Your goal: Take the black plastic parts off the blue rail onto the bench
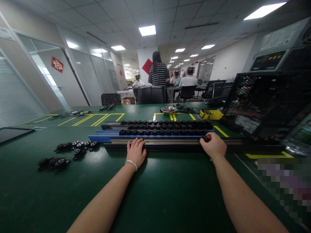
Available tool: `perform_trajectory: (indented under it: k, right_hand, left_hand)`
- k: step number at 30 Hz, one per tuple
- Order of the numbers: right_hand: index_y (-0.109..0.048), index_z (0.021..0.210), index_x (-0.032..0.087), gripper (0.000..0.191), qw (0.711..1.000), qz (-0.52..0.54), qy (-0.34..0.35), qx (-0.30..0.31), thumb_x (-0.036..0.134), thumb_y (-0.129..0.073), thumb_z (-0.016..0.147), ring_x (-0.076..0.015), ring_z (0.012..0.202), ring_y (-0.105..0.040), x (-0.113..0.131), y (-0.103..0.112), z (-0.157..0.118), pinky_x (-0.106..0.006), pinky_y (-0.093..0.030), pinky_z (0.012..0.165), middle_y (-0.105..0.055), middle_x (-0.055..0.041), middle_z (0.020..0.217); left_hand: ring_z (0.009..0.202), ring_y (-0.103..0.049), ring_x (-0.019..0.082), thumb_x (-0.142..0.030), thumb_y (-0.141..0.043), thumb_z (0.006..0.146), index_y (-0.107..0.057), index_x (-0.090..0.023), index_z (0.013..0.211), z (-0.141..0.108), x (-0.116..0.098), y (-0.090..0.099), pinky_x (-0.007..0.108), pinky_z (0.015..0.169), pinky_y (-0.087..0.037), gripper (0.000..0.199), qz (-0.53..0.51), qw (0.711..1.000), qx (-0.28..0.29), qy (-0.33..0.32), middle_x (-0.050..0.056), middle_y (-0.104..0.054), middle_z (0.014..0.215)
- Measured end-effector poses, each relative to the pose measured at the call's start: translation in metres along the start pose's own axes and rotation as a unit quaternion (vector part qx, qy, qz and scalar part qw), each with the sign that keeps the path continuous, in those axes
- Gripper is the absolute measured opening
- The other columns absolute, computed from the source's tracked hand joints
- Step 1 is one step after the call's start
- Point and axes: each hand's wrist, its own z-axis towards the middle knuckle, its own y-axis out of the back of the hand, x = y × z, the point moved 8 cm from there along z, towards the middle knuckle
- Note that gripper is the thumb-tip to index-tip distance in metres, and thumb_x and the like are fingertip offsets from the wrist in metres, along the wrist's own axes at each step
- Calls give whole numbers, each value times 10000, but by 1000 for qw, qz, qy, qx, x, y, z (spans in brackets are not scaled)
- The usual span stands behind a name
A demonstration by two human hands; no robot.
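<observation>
My right hand (215, 145) pinches a small black piece (206, 138) at the near rail (172, 147), which lies across the green table (175, 194), while my left hand (136, 152) rests slightly spread fingers on that rail, beside rows of black parts (155, 132).

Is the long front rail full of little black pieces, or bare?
The front rail looks mostly bare: its silver strip shows between the left hand and right hand.
</observation>
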Motion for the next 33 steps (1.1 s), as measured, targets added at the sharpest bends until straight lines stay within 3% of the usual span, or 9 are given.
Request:
perform_trajectory:
  k: [33]
  right_hand:
    - [-541,765,213,228,997,31,71,25,421,-542,672,-190,706,-545,19,-6,-4,-299,-381,616,-600,-26,770]
  left_hand:
    - [1271,-327,222,-286,-431,792,-533,-272,1121,1,0,-1,522,1076,-134,345,-1,1000,6,5,34,-510,1284]
